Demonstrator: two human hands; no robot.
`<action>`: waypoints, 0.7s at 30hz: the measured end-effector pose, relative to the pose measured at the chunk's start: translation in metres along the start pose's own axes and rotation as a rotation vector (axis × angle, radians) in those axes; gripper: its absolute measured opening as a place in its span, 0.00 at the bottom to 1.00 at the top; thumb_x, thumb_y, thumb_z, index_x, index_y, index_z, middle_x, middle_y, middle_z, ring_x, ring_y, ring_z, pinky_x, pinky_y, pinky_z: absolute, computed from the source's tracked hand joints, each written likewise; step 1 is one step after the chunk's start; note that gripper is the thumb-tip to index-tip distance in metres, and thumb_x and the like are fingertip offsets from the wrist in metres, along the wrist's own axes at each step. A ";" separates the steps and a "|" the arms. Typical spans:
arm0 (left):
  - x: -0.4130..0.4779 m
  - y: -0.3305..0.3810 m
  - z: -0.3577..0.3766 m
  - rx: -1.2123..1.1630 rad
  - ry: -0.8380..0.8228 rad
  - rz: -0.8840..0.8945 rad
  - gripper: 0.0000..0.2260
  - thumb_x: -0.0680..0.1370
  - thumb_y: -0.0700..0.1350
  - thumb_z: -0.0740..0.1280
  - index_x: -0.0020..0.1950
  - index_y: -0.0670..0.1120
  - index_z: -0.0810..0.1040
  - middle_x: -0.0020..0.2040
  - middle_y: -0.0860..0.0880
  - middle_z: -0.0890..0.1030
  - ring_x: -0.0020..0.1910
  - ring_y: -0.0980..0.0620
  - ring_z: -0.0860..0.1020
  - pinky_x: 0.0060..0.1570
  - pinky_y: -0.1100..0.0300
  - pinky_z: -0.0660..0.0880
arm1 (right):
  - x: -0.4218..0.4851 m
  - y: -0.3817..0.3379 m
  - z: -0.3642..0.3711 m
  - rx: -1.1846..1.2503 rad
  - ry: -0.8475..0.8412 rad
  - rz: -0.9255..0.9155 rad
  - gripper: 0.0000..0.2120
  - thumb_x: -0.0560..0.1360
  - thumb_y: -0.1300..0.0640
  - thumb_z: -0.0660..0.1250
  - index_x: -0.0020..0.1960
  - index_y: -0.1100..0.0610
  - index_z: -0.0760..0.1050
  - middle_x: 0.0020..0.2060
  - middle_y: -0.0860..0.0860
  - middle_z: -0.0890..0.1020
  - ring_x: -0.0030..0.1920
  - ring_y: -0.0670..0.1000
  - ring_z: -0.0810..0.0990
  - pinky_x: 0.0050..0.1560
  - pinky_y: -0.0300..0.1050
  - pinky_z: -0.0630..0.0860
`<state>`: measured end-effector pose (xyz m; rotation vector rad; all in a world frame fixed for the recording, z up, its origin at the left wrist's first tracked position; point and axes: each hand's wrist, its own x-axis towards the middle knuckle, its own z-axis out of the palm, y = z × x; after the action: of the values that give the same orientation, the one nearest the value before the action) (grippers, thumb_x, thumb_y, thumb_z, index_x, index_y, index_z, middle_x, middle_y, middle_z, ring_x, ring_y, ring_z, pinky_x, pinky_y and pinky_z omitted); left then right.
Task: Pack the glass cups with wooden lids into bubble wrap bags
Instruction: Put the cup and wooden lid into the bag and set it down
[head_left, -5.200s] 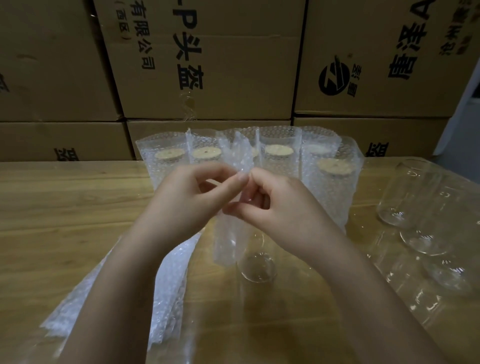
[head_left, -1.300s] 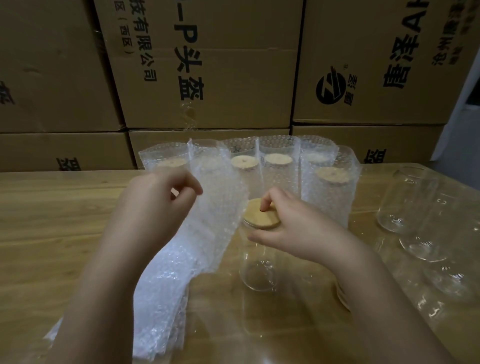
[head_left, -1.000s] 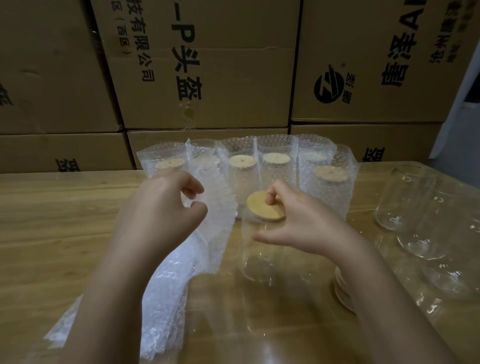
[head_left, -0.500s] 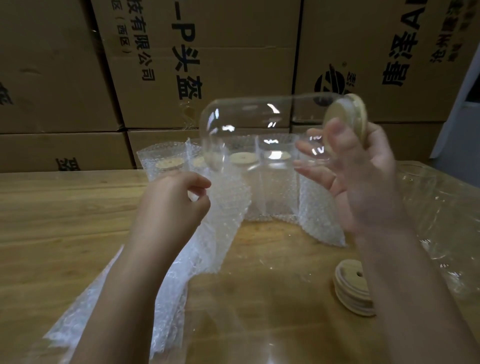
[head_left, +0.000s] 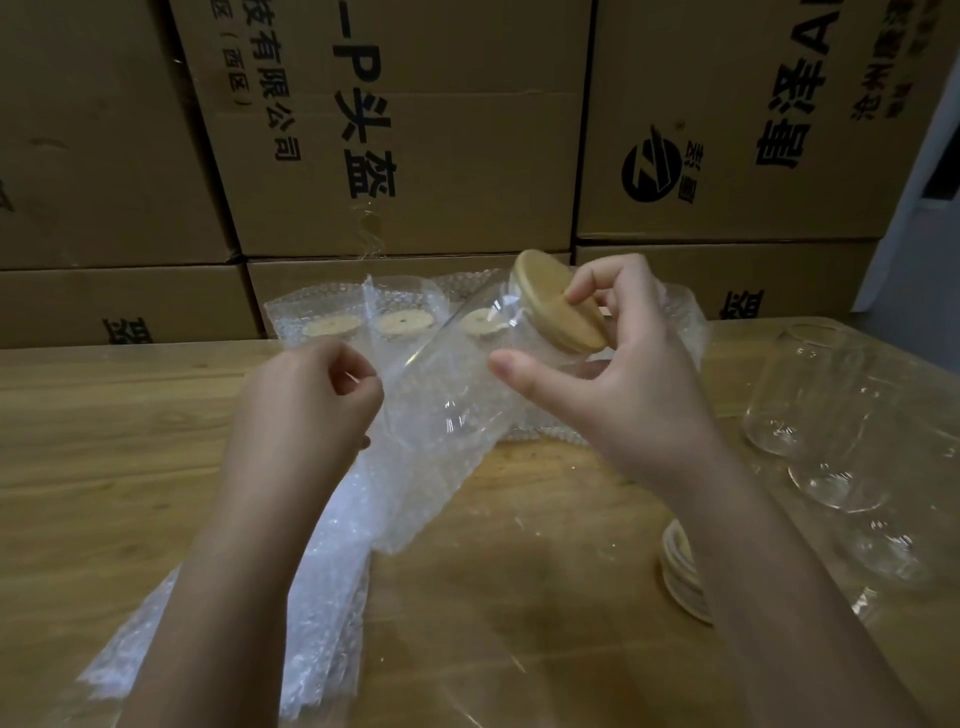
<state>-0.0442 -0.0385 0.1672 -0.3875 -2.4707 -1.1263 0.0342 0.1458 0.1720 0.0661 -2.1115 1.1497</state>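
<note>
My right hand (head_left: 618, 384) grips a clear glass cup (head_left: 467, 384) near its top, a finger resting on its wooden lid (head_left: 550, 296). The cup is tilted, base down-left, and its lower part sits inside the mouth of a bubble wrap bag (head_left: 415, 478). My left hand (head_left: 306, 410) pinches the bag's upper edge and holds it up over the table. Behind stand several wrapped cups (head_left: 332, 327) in a row, their lids showing through the wrap.
A pile of flat bubble wrap bags (head_left: 311, 597) lies at the lower left on the wooden table (head_left: 104, 441). A stack of wooden lids (head_left: 680, 571) sits at the right, with several bare glass cups (head_left: 800, 395) beyond it. Cardboard boxes (head_left: 415, 130) wall the back.
My right hand put a lid on the cup, lifted it sideways, then brought it down and tilted its base into the bag held by my left hand.
</note>
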 end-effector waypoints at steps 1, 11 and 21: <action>-0.001 0.002 0.001 -0.011 -0.015 0.015 0.08 0.76 0.40 0.66 0.38 0.49 0.76 0.31 0.52 0.78 0.25 0.60 0.78 0.29 0.58 0.74 | -0.001 -0.001 0.002 -0.053 -0.024 -0.022 0.25 0.61 0.34 0.71 0.49 0.40 0.62 0.47 0.40 0.74 0.41 0.41 0.76 0.38 0.40 0.74; -0.010 0.020 0.014 -0.418 -0.216 0.028 0.06 0.77 0.48 0.65 0.40 0.53 0.78 0.46 0.53 0.81 0.50 0.55 0.79 0.53 0.51 0.75 | -0.009 -0.028 -0.023 -0.374 -0.175 -0.246 0.21 0.63 0.38 0.69 0.50 0.42 0.64 0.50 0.36 0.69 0.48 0.41 0.71 0.44 0.39 0.74; -0.008 0.025 0.028 -0.739 -0.394 -0.161 0.09 0.80 0.40 0.61 0.40 0.48 0.72 0.33 0.52 0.75 0.34 0.54 0.74 0.37 0.56 0.72 | -0.005 -0.013 -0.016 -0.515 -0.464 -0.163 0.18 0.64 0.43 0.69 0.48 0.42 0.64 0.49 0.32 0.69 0.54 0.36 0.62 0.51 0.34 0.56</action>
<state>-0.0336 -0.0018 0.1624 -0.6737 -2.3295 -2.2098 0.0517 0.1484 0.1840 0.2806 -2.6931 0.4964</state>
